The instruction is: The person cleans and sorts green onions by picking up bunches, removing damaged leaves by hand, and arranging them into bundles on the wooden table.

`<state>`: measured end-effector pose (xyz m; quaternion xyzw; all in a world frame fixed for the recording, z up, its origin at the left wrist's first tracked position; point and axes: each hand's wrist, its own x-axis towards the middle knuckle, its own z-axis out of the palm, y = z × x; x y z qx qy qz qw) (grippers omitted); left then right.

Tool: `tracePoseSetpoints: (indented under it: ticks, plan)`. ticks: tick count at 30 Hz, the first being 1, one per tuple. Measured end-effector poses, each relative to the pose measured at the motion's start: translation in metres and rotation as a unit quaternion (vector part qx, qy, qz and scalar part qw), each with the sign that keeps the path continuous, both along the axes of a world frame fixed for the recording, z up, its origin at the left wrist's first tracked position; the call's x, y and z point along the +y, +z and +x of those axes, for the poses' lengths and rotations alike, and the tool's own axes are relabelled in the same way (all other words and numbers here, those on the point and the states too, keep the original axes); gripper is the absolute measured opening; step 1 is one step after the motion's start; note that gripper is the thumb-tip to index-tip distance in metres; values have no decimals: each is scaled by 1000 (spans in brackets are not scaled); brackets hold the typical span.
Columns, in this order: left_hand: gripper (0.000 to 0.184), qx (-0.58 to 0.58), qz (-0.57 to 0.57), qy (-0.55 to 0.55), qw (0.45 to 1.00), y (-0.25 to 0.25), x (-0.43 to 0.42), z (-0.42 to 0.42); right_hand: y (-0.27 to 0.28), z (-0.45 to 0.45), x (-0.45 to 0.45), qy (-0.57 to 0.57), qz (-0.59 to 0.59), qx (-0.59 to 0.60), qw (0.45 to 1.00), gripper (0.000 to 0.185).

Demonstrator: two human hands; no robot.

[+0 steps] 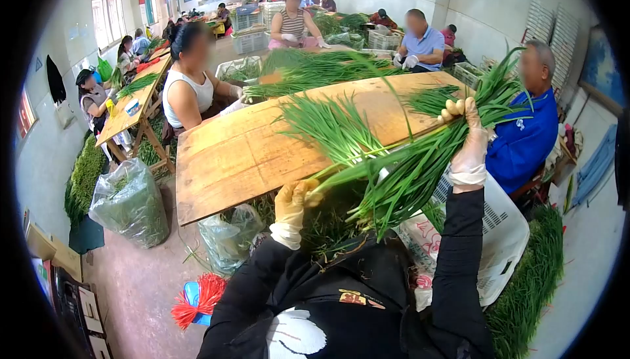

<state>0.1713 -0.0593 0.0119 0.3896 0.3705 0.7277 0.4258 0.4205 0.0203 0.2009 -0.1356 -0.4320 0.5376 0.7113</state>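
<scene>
My right hand (469, 129), in a pale glove, grips a thick bunch of garlic chives (420, 168) by its leafy part. The bunch slants down to the left over my lap, root ends low. My left hand (291, 205), in a yellowish glove, is closed on the pale ends of a few chives that stretch across from the bunch. Its fingertips partly hide these ends. Just beyond lies a fanned pile of chives (335, 129) on the wooden table (243, 155). A smaller bundle (433, 100) rests near my right hand.
A white plastic crate (495, 228) stands at my right, with chives (535, 280) heaped on the floor beyond. Plastic bags (130, 201) of greens sit at the left. Red ties (200, 298) lie by my left side. Several people work around the tables, one in blue (525, 139) close at the right.
</scene>
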Motion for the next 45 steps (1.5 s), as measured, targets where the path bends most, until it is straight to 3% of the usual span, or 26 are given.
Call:
tracePoseSetpoints:
  ticks: [2,5,6,7,9,11,13,14,17,18,19,20,21,23,26,30,32,33,35,36,37,39,41,43,44,45]
  plan:
    - [21,-2,-31,66,997,-17,-2,-2,3,7,4,-1,10,0,1000,26]
    - [18,132,-96,100,981,-68,1,-14,11,12,4,8,34,18,999,25]
    - [17,246,-88,111,959,-80,-3,-14,10,16,7,39,27,15,999,24]
    - [17,196,-175,65,963,-83,-6,-13,12,18,5,37,26,13,999,24]
    - [18,337,-214,120,909,-115,-12,-26,19,22,2,-11,60,21,998,24]
    - [26,243,-339,13,909,-129,-27,-42,25,42,7,27,65,63,996,19]
    - [26,409,-409,-65,813,-135,-33,-49,32,50,7,12,89,70,994,18]
    - [29,332,-447,-73,828,-136,-34,-48,33,53,8,24,94,74,992,18]
    - [28,412,-403,-127,807,-97,-29,-35,32,56,14,36,124,47,991,18]
    - [34,454,-293,-113,834,-110,-23,-35,31,58,17,41,111,48,992,17]
    - [62,517,-140,-105,838,-125,-11,-39,30,58,17,42,112,48,992,17]
    - [89,566,-110,-55,815,-88,-14,-26,28,56,18,47,95,57,993,17]
    - [100,531,-55,-45,845,-67,-13,-19,28,54,18,53,78,66,993,17]
    - [89,547,-15,-3,837,-44,-8,-9,28,49,16,60,66,85,992,17]
    - [42,235,-113,-235,936,-11,-9,0,26,45,16,64,45,81,994,18]
    - [27,312,-139,-163,925,21,-13,20,21,47,23,115,55,75,989,18]
    - [29,372,67,46,925,14,-9,29,21,47,22,114,49,85,989,18]
    - [29,373,68,46,924,14,-8,26,21,46,22,113,44,95,988,18]
    - [35,157,-2,-253,955,17,-9,15,23,48,21,107,33,96,989,19]
    - [37,144,-48,-350,924,15,-13,8,23,49,21,101,22,96,990,19]
    - [37,144,-49,-350,924,12,-14,1,23,52,22,100,20,96,990,19]
    - [38,274,-150,-525,791,2,-10,-11,18,63,23,184,53,88,978,20]
    - [30,594,-150,-371,698,-7,3,-25,15,67,17,172,61,77,980,21]
    - [33,533,-114,-229,806,-65,37,-40,9,67,13,138,51,52,988,21]
    - [36,381,-209,-221,873,-27,33,-25,4,65,15,137,46,53,988,21]
    - [34,226,-169,-260,924,-5,28,-16,0,64,16,136,33,57,989,21]
